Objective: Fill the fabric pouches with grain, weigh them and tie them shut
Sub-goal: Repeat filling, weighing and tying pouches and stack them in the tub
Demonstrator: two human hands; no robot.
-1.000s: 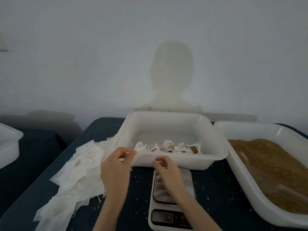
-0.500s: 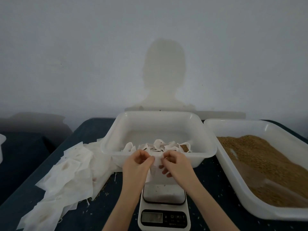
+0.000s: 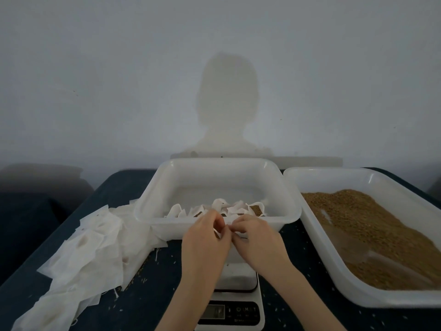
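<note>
Just above the scale (image 3: 235, 304), in front of the near wall of the middle tub (image 3: 290, 212): both hands meet over a small white pouch (image 3: 226, 229). Left hand (image 3: 205, 240) has fingers curled, thumb and fingertips pinching the pouch's top edge. Right hand (image 3: 259, 240) likewise curled, pinching the same edge from the other side; fingertips of the two hands almost touch. Most of the pouch is hidden behind the hands; whether it holds grain cannot be told.

Beyond the fingers, inside the tub, a row of filled pouches (image 3: 229, 207) lies against the near wall; far half of the tub floor bare. To the left of the fingers, a loose heap of flat empty pouches (image 3: 93, 254) spills down the dark table (image 3: 286, 314) toward its near left edge. To the right, well apart from the fingers, the grain tray (image 3: 317, 242) with a brown grain (image 3: 372, 225) mound; a narrow strip of table runs between tray and scale. Stray grains dot the cloth around the scale.
</note>
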